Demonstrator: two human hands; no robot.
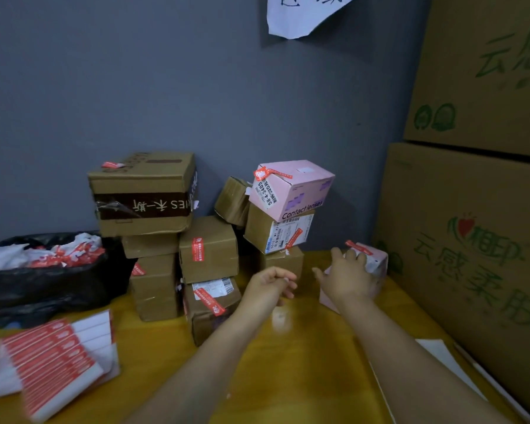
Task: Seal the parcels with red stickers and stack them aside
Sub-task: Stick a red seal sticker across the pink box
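**Right hand on a stickered pink parcel, stack waiting at the wall**

The right hand grips the parcel from the near side, fingers curled over its top edge and thumb splayed left. The parcel sits on the table at far right, just beside the cartons. A red sticker already crosses its top, so I read this grip as a pick-up for stacking, not sealing.

The left hand hovers loosely curled, apart from the parcel. There's a white speck at its fingertips; I can't tell if it pinches anything.

The stack leans on the wall for support, stickers showing, top boxes tilted. Sheets lie near-left within reach; the bag holds peeled backings.

Hidden or unclear:
- The hand covers the parcel's near face, and its flap seam is unseen.
- The sheets are blurred.
- Rear stack boxes are mostly covered.
- The cartons are cut off at the frame.
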